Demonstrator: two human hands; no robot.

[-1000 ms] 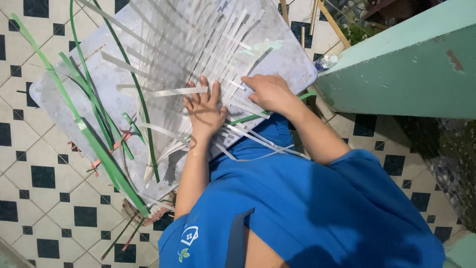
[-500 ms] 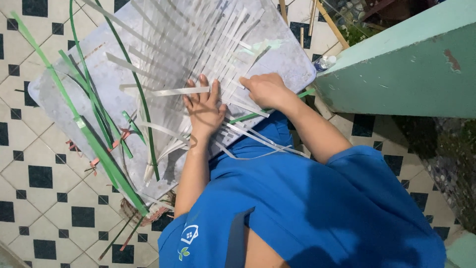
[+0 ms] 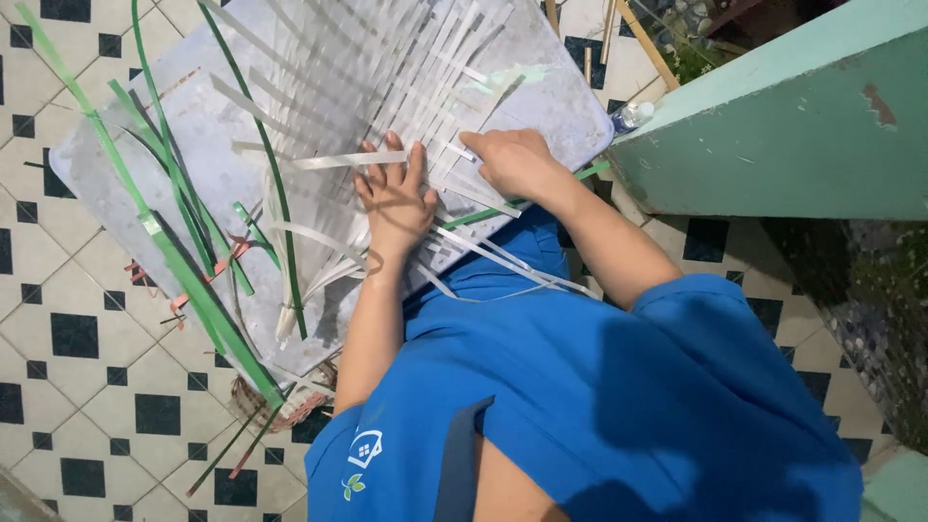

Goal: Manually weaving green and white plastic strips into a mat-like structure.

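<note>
The left hand [image 3: 394,198] lies flat, palm down, on the woven mat of white strips [image 3: 387,87], fingers spread apart and pointing to 12 o'clock. It grips nothing; it presses on the weave. A single loose white strip [image 3: 338,160] runs crosswise just past its fingertips, toward 9 o'clock.

The right hand [image 3: 512,162] rests at 3 o'clock of the left hand, close beside it, knuckles up and fingers curled down onto the strip ends at the near edge of the weave. Whether the fingers pinch a strip cannot be told; the fingertips are hidden under the hand.

The woven mat lies on a grey board [image 3: 116,145] that is set at a slant on the tiled floor [image 3: 87,387]. The mat covers the board's middle and its 12 o'clock part. Unwoven white strip ends [image 3: 503,261] trail from the weave at 6 o'clock, over the person's blue shirt [image 3: 580,416].

Long green strips [image 3: 184,280] lie across the board at 9 o'clock of the left hand, crossing each other and reaching past the board's edge. A small woven basket [image 3: 280,401] shows under the board's near corner at 7 o'clock. A green ledge [image 3: 773,126] stands at 3 o'clock, and a clear bottle [image 3: 633,116] sits between it and the board.
</note>
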